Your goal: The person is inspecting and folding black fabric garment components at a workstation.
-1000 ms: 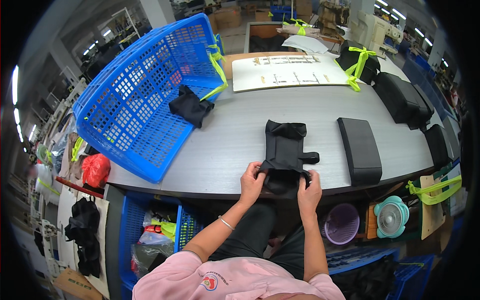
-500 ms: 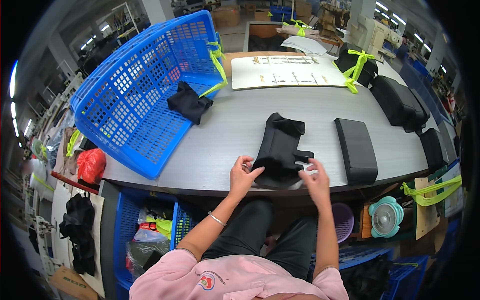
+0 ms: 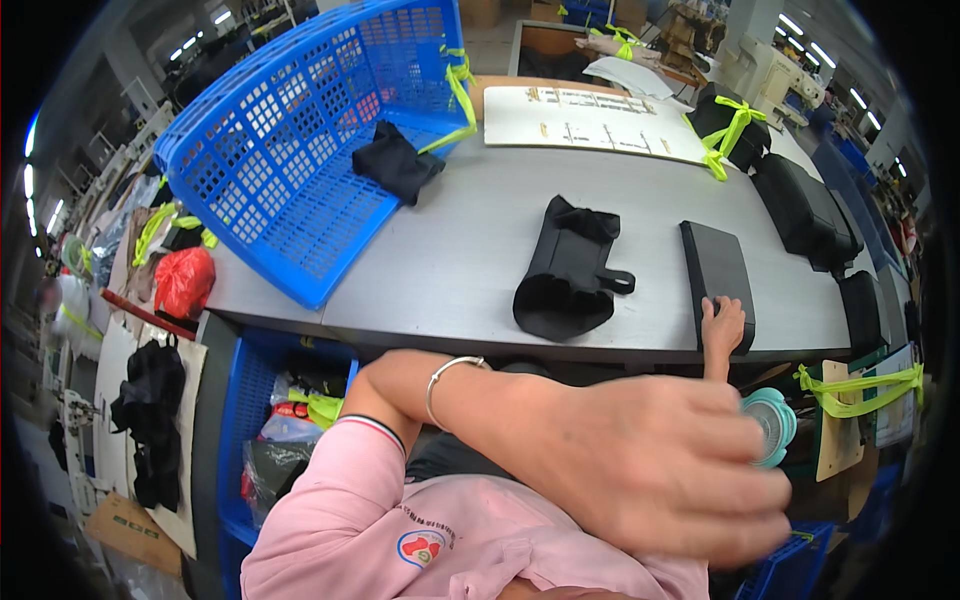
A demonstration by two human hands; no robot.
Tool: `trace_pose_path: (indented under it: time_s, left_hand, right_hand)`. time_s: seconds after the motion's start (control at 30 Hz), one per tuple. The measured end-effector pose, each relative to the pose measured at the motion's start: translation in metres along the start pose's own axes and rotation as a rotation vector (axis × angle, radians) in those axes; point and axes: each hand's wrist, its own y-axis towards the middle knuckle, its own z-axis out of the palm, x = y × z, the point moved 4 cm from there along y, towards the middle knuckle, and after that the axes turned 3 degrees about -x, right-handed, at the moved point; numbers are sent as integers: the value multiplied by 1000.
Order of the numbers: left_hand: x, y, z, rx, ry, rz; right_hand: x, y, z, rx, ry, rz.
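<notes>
A black folded fabric piece (image 3: 565,270) with a small strap lies on the grey table (image 3: 450,260), and neither hand touches it. My left hand (image 3: 660,465) is raised close to the camera, blurred, back toward me, with a bracelet on its wrist and nothing seen in it. My right hand (image 3: 722,325) reaches over the table's near edge, its fingers lying on the near end of a flat black rectangular piece (image 3: 716,262), to the right of the fabric piece.
A large blue plastic basket (image 3: 290,160) lies tilted at the table's left with a black cloth (image 3: 395,165) at its mouth. A white board (image 3: 590,120) and black bundles with yellow-green ties (image 3: 725,125) sit at the back. More black stacks (image 3: 805,210) stand at the right.
Both hands let go of the black fabric piece. My left hand rose toward the camera, and my right hand moved right onto the flat black piece.
</notes>
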Motion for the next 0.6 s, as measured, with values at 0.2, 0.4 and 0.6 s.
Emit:
trace_pose_path:
  time_s: [0.2,0.4,0.6]
  left_hand:
    - [-29,32,-15,-123,-118,83]
    - [-38,-36,-25,-104,-252,-36]
    - [20,-248,57,-402,-761,-1576]
  right_hand:
    - [-22,18,4,68,167,100]
    - [57,-39,-68,-311,-202,-171]
    - [120,-177,-115,-113,139,-262]
